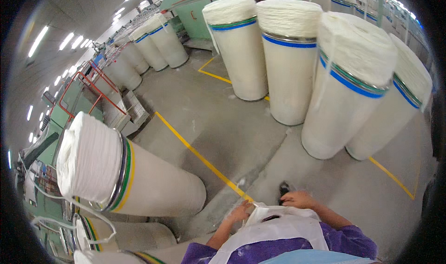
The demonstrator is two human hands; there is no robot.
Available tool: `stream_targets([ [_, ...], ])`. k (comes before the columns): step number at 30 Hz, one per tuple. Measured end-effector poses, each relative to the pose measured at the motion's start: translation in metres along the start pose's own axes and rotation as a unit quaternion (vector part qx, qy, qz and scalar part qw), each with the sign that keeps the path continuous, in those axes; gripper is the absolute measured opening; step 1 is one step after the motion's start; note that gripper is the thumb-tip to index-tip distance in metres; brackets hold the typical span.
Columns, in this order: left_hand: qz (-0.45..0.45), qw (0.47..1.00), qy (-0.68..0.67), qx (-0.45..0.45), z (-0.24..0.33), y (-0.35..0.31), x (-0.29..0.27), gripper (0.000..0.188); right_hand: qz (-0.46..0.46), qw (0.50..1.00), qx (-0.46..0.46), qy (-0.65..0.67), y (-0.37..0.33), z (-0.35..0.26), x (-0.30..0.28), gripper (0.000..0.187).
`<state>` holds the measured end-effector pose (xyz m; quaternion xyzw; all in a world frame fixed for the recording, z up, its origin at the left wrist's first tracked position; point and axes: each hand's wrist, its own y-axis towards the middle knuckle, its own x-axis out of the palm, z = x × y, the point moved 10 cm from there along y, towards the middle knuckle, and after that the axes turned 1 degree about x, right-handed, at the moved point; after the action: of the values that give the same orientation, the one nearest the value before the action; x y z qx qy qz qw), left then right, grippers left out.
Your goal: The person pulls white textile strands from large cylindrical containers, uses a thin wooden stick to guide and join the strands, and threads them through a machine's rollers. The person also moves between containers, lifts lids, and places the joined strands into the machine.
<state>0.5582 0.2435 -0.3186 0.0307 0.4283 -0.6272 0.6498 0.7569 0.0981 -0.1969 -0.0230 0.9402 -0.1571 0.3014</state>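
Observation:
My left hand (239, 212) is low in the middle of the head view, beside the white apron (274, 236) over my purple sleeves. Its fingers are bent and closed at the apron's edge. On the apron's other side, my right hand (298, 200) has its fingers curled together, pointing left. Anything inside its fingers is hidden. A black shoe (284, 188) shows on the floor just past the right fingertips. Left of my left hand leans into view a tall white can (160, 182) with green and yellow bands, topped by coiled white sliver (88, 164).
Tall cans with blue bands (288, 80), heaped with sliver, stand in a row at the far right. More cans (134, 231) are at the lower left, with a loose sliver strand (100, 215). Yellow lines (195, 152) cross the grey floor. Red railings (95, 90) and green machinery (195, 15) are beyond.

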Motion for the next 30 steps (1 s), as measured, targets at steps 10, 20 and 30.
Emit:
stream_targets([
  [10,0.256,0.889,-0.377,-0.054,-0.141,0.064,-0.237,0.033,-0.027,0.994,0.03,-0.098,0.37,0.056,-0.245,0.038],
  [20,0.341,0.621,-0.494,-0.505,-0.363,0.062,-0.265,0.022,-0.177,0.932,-0.121,-0.29,0.858,-0.065,-0.256,0.036],
  [30,0.218,0.897,0.077,-0.377,-0.592,0.327,-0.749,0.028,-0.215,0.953,0.044,-0.21,1.133,0.049,-0.394,0.035],
])
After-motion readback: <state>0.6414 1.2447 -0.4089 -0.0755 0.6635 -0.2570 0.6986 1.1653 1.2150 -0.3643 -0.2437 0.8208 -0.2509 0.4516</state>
